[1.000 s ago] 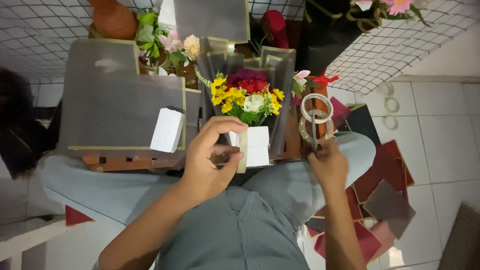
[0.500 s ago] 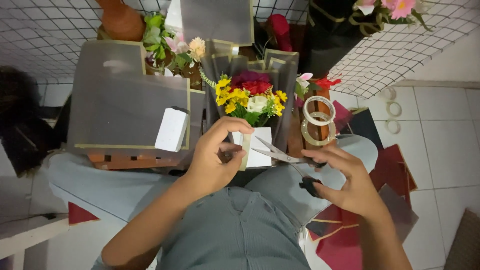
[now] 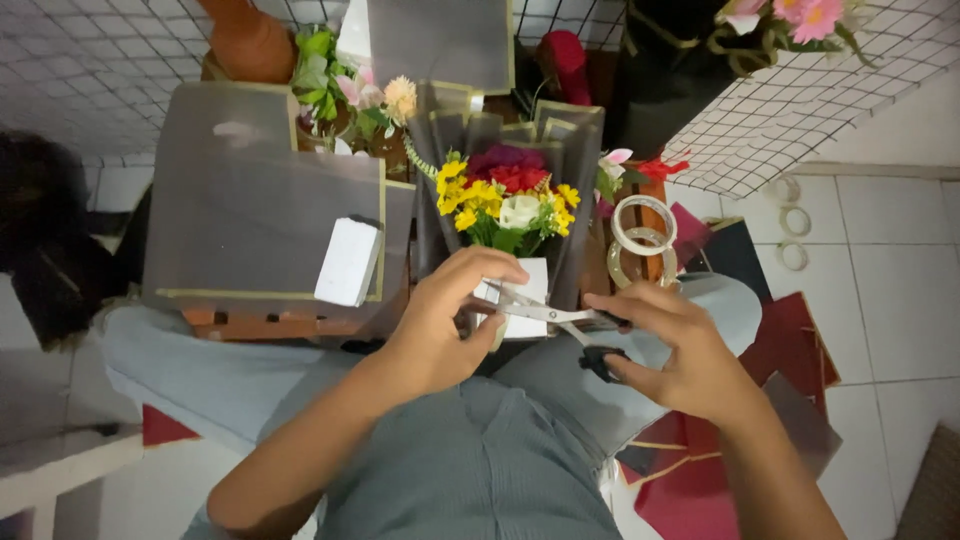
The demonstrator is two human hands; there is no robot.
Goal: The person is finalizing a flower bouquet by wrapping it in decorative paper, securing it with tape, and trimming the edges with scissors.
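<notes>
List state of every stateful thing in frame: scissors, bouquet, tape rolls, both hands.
Scissors: blades open, tips at the bouquet's base.
Bouquet: wrapped in dark paper, upright against the lap.
Tape rolls: stacked beside the bouquet, untouched.
Left hand: closed around the bouquet's white base.
Right hand: fingers in the scissors' black handles.
White block: lying on the grey sheets, untouched.

A small bouquet of yellow, white and dark red flowers wrapped in translucent grey paper (image 3: 505, 205) stands upright against the person's knees, blooms facing the camera, with a white band at its base. A pair of silver-bladed scissors with black handles (image 3: 560, 320) lies nearly level across that base, blades parted and pointing left, handles to the right.
</notes>
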